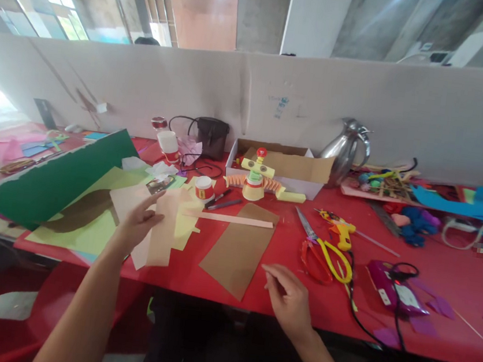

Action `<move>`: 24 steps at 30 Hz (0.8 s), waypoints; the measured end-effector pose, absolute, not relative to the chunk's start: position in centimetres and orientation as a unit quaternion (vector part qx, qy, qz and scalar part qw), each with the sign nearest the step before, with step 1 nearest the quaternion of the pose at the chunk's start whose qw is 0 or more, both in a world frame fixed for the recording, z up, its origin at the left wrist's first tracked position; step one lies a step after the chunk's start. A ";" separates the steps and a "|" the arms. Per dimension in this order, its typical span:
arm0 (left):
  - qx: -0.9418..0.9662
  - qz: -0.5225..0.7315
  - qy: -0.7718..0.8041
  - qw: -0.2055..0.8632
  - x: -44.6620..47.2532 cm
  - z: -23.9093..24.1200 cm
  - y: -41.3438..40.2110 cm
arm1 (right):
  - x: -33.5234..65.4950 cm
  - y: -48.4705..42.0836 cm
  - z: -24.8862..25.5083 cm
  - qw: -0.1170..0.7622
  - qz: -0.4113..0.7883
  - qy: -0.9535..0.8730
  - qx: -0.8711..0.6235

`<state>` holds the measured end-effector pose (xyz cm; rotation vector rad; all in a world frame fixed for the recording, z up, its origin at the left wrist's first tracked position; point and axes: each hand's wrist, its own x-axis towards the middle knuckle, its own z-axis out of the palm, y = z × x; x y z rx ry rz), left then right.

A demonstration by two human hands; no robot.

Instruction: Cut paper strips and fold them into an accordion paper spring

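Observation:
My left hand (140,225) is over the pale peach paper sheets (161,241), fingers stretched out; whether it touches them I cannot tell. My right hand (291,303) hovers by the table's front edge, fingers loosely bent and apart, holding nothing. Just left of it lies a brown paper sheet (237,256). Across that sheet's upper part runs a narrow peach paper strip (237,220). Behind stands a paper figure (256,177) with a yellow tube head, a red top and folded orange arms. Beside it are a paper cup (204,189) and dark pens (224,204).
Scissors (324,254) and a yellow glue gun (342,236) lie right of the brown sheet. A purple box with a cable (397,289) is further right. A metal jug (346,152) and a white cardboard box (276,185) stand behind. Green card (62,178) leans at left.

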<state>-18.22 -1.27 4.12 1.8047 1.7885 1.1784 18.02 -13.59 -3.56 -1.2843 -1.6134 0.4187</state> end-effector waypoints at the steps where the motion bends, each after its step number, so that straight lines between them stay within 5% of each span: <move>1: 0.643 0.396 0.629 0.185 -18.4 3.8 0.0 | 18.0 -13.6 -3.5 0.495 0.174 -0.666 -0.530; 7: 0.692 0.268 0.656 0.135 -19.2 2.1 5.0 | 17.9 -13.6 -3.7 0.491 0.164 -0.673 -0.529; 17: 0.510 0.319 0.799 -0.011 -22.2 0.8 -1.5 | 17.9 -13.8 -4.0 0.469 0.118 -0.696 -0.532; 24: 0.619 0.216 0.753 -0.063 -16.2 -0.9 -7.7 | 11.7 -11.7 0.3 0.325 0.144 -0.832 -0.426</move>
